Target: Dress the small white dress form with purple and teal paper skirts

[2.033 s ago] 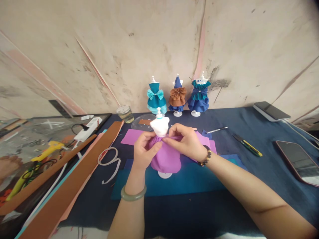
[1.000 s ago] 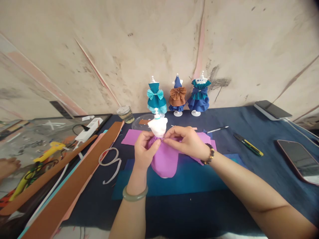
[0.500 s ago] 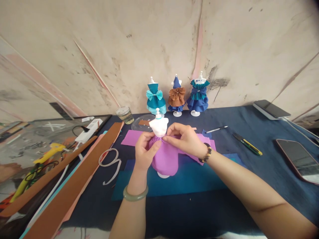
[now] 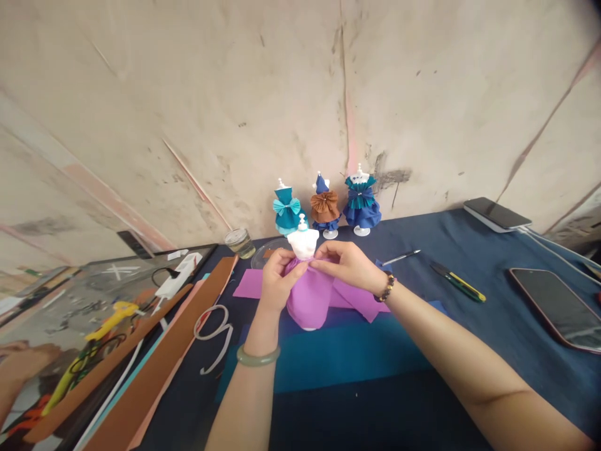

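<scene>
A small white dress form (image 4: 303, 242) stands upright in front of me, a gathered purple skirt (image 4: 308, 299) around its waist. My left hand (image 4: 280, 280) pinches the skirt's gathered top on the left side, thumb in front. On the right side my right hand (image 4: 345, 266) is closed at the same waistline, thumb and forefinger pressed on the purple edge. Purple paper-like strips (image 4: 248, 284) lie behind and beside the skirt, over a teal sheet (image 4: 338, 357). Behind stand finished-looking mini dresses: a teal one (image 4: 284, 216), a brown-and-blue one (image 4: 325, 207) and a teal-and-blue one (image 4: 361, 203).
On the right lie a pen (image 4: 400, 257), a utility knife (image 4: 459, 283) and phones (image 4: 558, 307). To the left are a glass jar (image 4: 239, 243), white tape (image 4: 218, 326), brown strips (image 4: 178, 351), a power strip (image 4: 179, 277), a yellow glue gun (image 4: 111, 318) and another person's hand (image 4: 23, 363).
The camera view has tilted and shifted, so the dress forms at the back appear lower. Both hands keep their hold at the skirt's waist. The other person's hand shows more at the left.
</scene>
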Available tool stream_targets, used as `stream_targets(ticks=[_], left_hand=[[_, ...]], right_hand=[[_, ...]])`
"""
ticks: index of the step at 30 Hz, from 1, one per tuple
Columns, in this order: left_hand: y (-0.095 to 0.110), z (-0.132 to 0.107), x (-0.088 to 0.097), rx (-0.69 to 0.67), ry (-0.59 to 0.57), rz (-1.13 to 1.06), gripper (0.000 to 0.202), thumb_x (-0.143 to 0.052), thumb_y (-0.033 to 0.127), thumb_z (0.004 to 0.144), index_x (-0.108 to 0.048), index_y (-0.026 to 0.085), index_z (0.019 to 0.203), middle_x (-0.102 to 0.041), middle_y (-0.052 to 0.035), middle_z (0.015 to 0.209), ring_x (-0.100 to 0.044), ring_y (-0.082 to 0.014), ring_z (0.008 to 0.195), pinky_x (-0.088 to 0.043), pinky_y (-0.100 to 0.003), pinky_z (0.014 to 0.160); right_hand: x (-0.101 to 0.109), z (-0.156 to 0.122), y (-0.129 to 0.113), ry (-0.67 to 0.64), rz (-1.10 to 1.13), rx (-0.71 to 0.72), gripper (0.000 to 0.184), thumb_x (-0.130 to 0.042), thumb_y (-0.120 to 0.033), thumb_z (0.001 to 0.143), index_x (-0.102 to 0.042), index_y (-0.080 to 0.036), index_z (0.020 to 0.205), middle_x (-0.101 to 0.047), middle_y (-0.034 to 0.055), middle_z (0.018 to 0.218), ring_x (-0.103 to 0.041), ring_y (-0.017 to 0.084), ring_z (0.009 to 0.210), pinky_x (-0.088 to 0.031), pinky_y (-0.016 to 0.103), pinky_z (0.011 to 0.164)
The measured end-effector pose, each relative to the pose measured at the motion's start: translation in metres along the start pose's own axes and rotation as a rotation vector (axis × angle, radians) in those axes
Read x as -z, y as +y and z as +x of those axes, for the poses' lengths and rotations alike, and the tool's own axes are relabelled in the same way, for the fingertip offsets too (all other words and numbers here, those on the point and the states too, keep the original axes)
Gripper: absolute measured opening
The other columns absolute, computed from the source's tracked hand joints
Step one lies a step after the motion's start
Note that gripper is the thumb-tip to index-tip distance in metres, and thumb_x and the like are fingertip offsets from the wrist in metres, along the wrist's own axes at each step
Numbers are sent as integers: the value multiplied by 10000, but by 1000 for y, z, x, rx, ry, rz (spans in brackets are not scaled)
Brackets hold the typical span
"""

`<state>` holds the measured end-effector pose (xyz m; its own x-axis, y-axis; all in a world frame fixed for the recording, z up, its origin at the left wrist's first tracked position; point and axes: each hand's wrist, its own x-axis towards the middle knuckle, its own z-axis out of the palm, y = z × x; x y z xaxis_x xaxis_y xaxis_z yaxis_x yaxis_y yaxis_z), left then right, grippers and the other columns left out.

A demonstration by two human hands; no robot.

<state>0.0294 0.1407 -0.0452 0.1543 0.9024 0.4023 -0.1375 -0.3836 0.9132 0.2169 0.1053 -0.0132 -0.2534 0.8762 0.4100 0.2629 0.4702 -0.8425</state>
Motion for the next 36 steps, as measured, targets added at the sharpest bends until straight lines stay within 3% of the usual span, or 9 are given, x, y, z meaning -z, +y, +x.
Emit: stream_targets(ticks=[3,9,16,26,36], left_hand=[[1,11,-7,19,-17,-4,341,-838,324,610,-592,179,796,-709,-17,783,-662,-154,737,-502,-269,738],[-10,17,-16,20,-11,-19,339,-826,354,618,-603,176,801,-697,-13,768,-643,-148,731,-483,-262,732],[-28,14,-12,31,3,-55,322,-819,362,648,-616,178,818,-704,-25,789,-648,-158,759,-482,-273,751],[-21,13,-11,18,-28,-46,306,-824,341,640,-631,174,807,-717,-36,808,-651,-163,770,-482,-275,760],[-14,13,-13,75,-23,-59,341,-851,353,587,-629,178,776,-719,-34,797,-665,-179,777,-500,-310,784]], right_hand=[[12,2,-2,-21,-56,10,141,-627,-278,864,-664,-145,838,-656,21,767,-543,119,675,-427,236,615],[24,1,-2,61,-142,106,101,-625,-200,858,-705,-150,822,-694,43,818,-606,145,753,-467,255,688],[18,0,2,-2,-173,81,124,-627,-207,869,-729,-140,891,-732,65,864,-635,162,756,-486,274,683],[16,0,2,-17,-158,163,152,-614,-233,882,-745,-157,882,-702,57,827,-601,143,725,-467,263,668],[9,3,8,86,-34,-58,149,-687,-300,796,-680,-153,775,-668,31,727,-562,127,643,-459,249,590]])
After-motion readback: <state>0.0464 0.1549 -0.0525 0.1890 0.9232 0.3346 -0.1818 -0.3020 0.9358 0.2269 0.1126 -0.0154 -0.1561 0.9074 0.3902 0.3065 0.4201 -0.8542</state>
